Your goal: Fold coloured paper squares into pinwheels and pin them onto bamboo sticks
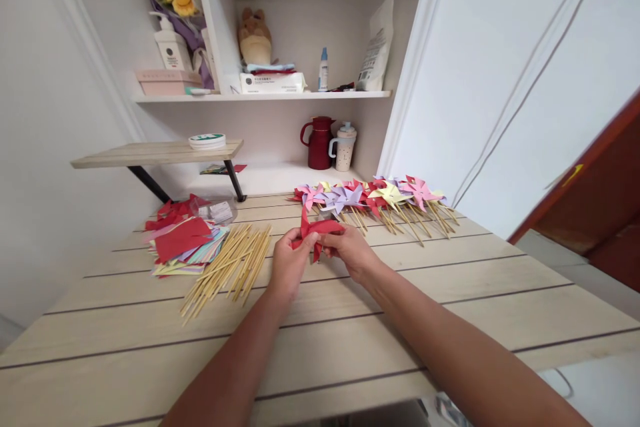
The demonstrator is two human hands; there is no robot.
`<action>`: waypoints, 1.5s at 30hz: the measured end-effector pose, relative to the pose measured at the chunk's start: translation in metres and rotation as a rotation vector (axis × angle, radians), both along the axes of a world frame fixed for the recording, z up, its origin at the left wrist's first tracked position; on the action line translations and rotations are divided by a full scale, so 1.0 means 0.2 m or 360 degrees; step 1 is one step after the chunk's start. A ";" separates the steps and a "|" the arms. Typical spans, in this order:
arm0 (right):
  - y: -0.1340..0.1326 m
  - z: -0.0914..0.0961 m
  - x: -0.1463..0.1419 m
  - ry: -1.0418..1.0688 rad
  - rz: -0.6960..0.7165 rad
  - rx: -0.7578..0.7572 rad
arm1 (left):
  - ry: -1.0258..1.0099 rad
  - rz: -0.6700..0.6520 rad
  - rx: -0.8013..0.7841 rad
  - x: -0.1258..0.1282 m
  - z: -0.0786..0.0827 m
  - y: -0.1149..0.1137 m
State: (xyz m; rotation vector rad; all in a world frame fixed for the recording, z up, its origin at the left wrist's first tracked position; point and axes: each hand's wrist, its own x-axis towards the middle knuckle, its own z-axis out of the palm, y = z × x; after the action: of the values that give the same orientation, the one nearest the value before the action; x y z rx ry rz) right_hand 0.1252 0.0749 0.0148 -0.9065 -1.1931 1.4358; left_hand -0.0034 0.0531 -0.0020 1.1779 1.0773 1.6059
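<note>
Both my hands meet over the middle of the wooden table (450, 293) and hold a folded red paper piece (316, 230). My left hand (289, 260) pinches its left side with closed fingers. My right hand (350, 250) grips its right side, fingers curled. A bundle of wooden sticks (229, 265) lies just left of my left hand. Beyond my hands sits a row of finished paper pinwheels (375, 199) on sticks, in pink, purple, yellow and red.
A stack of coloured paper sheets (184, 243) lies at the left with red ones on top. A small raised shelf (155, 153) stands at the back left. A red jug (320, 142) and a speckled cup (345, 147) stand in the back alcove.
</note>
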 end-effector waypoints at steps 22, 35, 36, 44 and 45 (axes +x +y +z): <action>0.03 0.05 0.10 -0.0770 0.0035 0.0958 | 0.1053 0.0419 0.0320 -0.04 -0.01 0.01; 0.01 0.06 0.07 -0.0817 -0.0209 0.0859 | 0.1025 0.0466 0.0351 0.00 0.00 0.00; 0.01 0.05 0.07 -0.0714 -0.0213 0.0734 | 0.0921 0.0477 0.0328 0.00 0.00 0.00; 0.06 0.04 0.06 0.0088 -0.0353 0.0120 | 0.0073 0.0385 0.0161 -0.04 -0.01 0.03; 0.06 0.04 0.06 0.0090 -0.0365 0.0125 | 0.0027 0.0332 0.0122 -0.04 -0.01 0.02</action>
State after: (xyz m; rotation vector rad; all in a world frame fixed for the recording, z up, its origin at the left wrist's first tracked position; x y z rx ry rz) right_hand 0.1373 0.0859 0.0223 -0.9109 -1.0594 1.2148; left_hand -0.0110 0.0580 -0.0037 1.1614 1.1907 1.8140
